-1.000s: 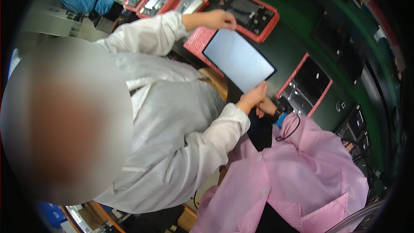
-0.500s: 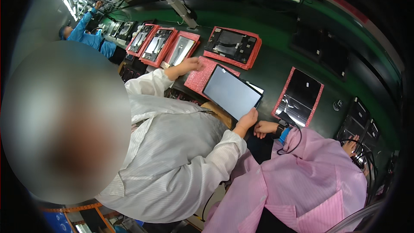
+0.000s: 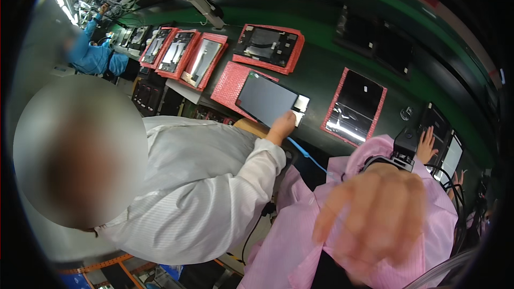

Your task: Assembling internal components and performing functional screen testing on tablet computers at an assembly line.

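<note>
My left hand (image 3: pixel 375 219) is raised close to the camera, blurred by motion, fingers drooping apart with nothing seen in them. A black camera-like device (image 3: pixel 406 142) is strapped to its wrist, below the pink sleeve (image 3: pixel 439 198). Past that sleeve, a hand with spread fingers (image 3: pixel 426 147) lies against a dark flat device (image 3: pixel 436 123); whether it is my right hand I cannot tell. Nearest on the bench is a glossy black panel (image 3: pixel 361 99) on pink bubble wrap. To the left, a co-worker's hand (image 3: pixel 284 126) holds a tablet-like screen (image 3: pixel 266 99).
Bubble-wrapped panels (image 3: pixel 176 52) line the bench's left, with another stack (image 3: pixel 267 48) behind the co-worker's screen. Dark flat units (image 3: pixel 393 48) lie at the back. A monitor stand (image 3: pixel 203 8) rises there. Black cables (image 3: pixel 458 203) hang at the far right. The co-worker in white (image 3: pixel 203 182) sits close by.
My left hand has lifted from the bench edge up toward the camera. The co-worker's screen has tilted and gone darker; their other hand is out of sight. A screen at right now shows bright.
</note>
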A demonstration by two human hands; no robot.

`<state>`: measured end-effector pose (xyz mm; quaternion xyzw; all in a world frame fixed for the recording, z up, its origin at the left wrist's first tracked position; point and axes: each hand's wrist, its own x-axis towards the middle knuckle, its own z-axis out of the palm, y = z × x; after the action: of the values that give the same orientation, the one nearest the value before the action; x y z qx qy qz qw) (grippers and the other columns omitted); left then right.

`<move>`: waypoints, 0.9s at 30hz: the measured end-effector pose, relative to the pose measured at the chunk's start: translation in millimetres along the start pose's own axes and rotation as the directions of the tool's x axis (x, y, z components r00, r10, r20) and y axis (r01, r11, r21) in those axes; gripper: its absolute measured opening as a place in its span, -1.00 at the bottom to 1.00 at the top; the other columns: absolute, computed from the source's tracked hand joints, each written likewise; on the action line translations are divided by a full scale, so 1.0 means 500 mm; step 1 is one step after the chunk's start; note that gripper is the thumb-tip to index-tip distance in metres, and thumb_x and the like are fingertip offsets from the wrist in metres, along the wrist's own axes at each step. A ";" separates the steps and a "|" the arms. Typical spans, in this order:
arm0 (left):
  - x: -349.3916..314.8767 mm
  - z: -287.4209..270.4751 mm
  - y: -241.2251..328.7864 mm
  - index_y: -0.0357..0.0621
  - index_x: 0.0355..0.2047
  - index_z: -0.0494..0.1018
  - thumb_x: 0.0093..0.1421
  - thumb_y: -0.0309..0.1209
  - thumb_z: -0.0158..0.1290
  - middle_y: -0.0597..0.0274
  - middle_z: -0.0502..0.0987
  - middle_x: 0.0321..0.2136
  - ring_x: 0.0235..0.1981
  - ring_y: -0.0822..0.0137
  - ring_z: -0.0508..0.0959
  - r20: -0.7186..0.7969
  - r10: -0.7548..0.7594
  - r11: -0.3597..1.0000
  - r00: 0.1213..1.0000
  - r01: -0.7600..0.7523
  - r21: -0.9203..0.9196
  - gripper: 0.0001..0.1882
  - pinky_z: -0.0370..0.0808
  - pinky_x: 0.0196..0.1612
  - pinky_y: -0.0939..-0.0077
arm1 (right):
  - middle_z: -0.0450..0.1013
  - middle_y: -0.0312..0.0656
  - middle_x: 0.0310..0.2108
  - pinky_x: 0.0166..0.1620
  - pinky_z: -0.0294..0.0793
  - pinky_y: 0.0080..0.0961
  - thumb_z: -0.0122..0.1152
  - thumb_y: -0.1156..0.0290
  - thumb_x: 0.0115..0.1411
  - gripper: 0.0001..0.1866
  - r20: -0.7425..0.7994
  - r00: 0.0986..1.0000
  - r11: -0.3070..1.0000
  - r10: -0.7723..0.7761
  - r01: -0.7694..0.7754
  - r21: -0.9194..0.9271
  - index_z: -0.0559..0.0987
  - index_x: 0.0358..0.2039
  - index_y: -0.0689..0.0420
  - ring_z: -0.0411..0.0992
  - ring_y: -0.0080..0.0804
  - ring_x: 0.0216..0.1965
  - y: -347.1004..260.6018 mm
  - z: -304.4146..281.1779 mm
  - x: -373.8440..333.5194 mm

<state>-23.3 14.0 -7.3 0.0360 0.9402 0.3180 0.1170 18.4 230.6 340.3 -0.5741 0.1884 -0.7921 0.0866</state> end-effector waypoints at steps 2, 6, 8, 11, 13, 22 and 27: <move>0.000 -0.014 0.002 -0.19 -0.33 0.40 0.25 -0.27 -0.23 -0.19 0.50 -0.32 -0.23 -0.21 0.47 -0.026 0.046 0.999 0.999 -0.046 -0.007 -0.72 0.42 -0.15 0.08 | 0.42 0.06 -0.18 -0.10 0.46 -0.13 0.04 0.55 0.18 -0.77 -0.016 0.999 0.998 -0.035 0.036 0.050 0.43 -0.13 0.24 0.43 0.03 -0.17 0.008 0.013 0.009; -0.001 -0.019 0.007 -0.23 -0.34 0.39 0.22 -0.29 -0.20 -0.18 0.49 -0.36 -0.24 -0.21 0.45 -0.092 0.002 0.982 0.996 -0.020 -0.190 -0.73 0.41 -0.18 0.14 | 0.36 0.12 -0.10 -0.05 0.43 -0.10 0.05 0.57 0.15 -0.68 -0.041 0.998 0.994 -0.044 0.048 0.096 0.36 -0.05 0.25 0.38 0.05 -0.09 0.024 0.028 0.006; 0.000 -0.014 0.007 -0.20 -0.40 0.37 0.26 -0.32 -0.22 -0.03 0.42 -0.43 -0.33 -0.02 0.40 -0.085 -0.090 0.910 0.992 0.047 -0.412 -0.76 0.38 -0.24 0.27 | 0.33 0.15 -0.06 -0.03 0.41 -0.08 0.06 0.57 0.14 -0.63 -0.059 0.998 0.992 -0.035 0.042 0.118 0.32 -0.01 0.25 0.35 0.05 -0.04 0.027 0.031 0.001; 0.017 -0.021 0.011 -0.13 -0.48 0.32 0.37 -0.38 -0.28 0.27 0.29 -0.58 -0.52 0.36 0.31 -0.079 -0.062 0.755 0.995 -0.005 -0.656 -0.72 0.33 -0.37 0.53 | 0.28 0.20 0.00 0.01 0.39 -0.06 0.07 0.58 0.12 -0.55 -0.081 0.997 0.992 -0.009 0.020 0.128 0.27 0.04 0.26 0.32 0.07 0.02 0.033 0.032 -0.009; 0.019 -0.056 0.019 -0.10 -0.46 0.33 0.37 -0.37 -0.28 0.28 0.31 -0.59 -0.52 0.35 0.32 -0.111 0.040 0.792 0.993 -0.100 -0.602 -0.73 0.33 -0.38 0.54 | 0.25 0.23 0.04 0.03 0.37 -0.05 0.08 0.59 0.11 -0.50 -0.106 0.994 0.991 0.025 -0.011 0.132 0.24 0.08 0.27 0.29 0.07 0.06 0.037 0.031 -0.019; -0.035 -0.310 0.096 -0.05 -0.53 0.57 0.04 -0.37 0.03 0.33 0.52 -0.44 -0.30 0.26 0.55 0.230 0.412 0.413 0.881 -0.406 0.815 -0.87 0.52 -0.33 0.36 | 0.22 0.13 0.18 0.16 0.29 -0.24 0.01 0.64 0.11 -0.46 -0.403 0.741 0.841 0.537 -0.509 0.186 0.24 0.15 0.28 0.20 -0.11 0.24 0.076 -0.049 -0.154; -0.018 -0.378 0.052 -0.13 -0.25 0.50 0.15 -0.19 0.04 0.33 0.50 -0.37 -0.23 0.29 0.49 0.431 0.255 0.167 0.866 -0.478 0.862 -0.71 0.48 -0.24 0.43 | 0.43 -0.06 -0.04 0.03 0.39 -0.40 -0.02 0.56 0.19 -0.70 -0.510 0.488 0.659 0.708 -0.717 0.228 0.41 -0.04 0.25 0.42 -0.32 0.00 0.110 -0.077 -0.248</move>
<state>-60.8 -78.1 155.7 0.3544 0.8833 -0.2967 0.0781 18.1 231.7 199.3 -0.1870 0.4309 -0.8137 0.3425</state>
